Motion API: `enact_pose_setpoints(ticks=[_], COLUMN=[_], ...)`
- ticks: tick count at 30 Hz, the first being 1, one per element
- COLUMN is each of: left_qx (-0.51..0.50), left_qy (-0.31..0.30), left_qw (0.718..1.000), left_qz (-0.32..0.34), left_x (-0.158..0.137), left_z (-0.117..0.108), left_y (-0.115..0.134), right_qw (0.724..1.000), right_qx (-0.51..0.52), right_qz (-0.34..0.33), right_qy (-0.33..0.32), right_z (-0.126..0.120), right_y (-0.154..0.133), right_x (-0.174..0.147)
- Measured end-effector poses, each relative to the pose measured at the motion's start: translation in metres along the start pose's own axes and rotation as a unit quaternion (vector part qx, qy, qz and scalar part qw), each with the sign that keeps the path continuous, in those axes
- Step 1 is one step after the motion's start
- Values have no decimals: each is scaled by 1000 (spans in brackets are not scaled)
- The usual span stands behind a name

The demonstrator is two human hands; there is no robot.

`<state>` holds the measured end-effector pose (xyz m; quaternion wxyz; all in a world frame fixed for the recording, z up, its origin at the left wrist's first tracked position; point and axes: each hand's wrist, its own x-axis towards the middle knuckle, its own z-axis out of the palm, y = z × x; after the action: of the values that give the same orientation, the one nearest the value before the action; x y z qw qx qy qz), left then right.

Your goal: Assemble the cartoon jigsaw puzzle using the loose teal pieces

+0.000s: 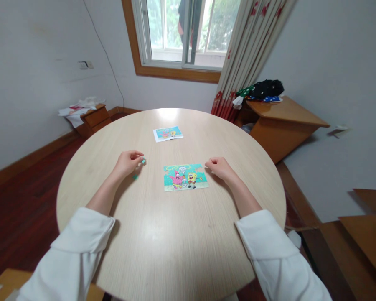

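A small jigsaw puzzle (177,177) with cartoon figures on a turquoise ground lies flat on the round table (175,234). Tan patches show near its upper left and right edges. Left of it, my left hand (128,162) pinches a small turquoise puzzle piece (143,161) between thumb and fingertips. Another turquoise piece (135,177) rests on the tabletop just below that hand. My right hand (219,167) is closed, its fingertips beside the puzzle's upper right edge; whether anything is in them is hidden.
Beyond the puzzle lies a folded picture sheet (168,133) with similar cartoon figures. A wooden cabinet (278,129) with a pile of clothes (266,89) stands behind on the right. At the back left are papers (81,109) on low wooden furniture (97,119).
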<state>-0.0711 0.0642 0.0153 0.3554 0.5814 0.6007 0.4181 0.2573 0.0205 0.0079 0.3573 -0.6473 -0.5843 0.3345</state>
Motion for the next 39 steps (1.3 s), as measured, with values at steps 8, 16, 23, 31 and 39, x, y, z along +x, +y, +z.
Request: enact_pose_setpoints(ticks=[8, 16, 23, 31, 39], left_qx=[117, 222, 223, 342, 328], left_qy=[13, 17, -26, 31, 1], left_qw=[993, 975, 973, 934, 939], left_qz=[-4, 17, 50, 100, 104], left_x=[15, 12, 1, 15, 21], left_z=[-33, -36, -35, -14, -10], left_y=[-29, -21, -6, -30, -33], right_qw=[1000, 1000, 1000, 1000, 1000], right_qx=[-4, 1, -6, 3, -1], right_qz=[1, 10, 8, 1, 5], right_qy=[1, 1, 3, 6, 4], right_z=[0, 1, 1, 3, 1], right_y=[1, 2, 2, 2, -1], right_x=[-1, 0, 0, 0, -1])
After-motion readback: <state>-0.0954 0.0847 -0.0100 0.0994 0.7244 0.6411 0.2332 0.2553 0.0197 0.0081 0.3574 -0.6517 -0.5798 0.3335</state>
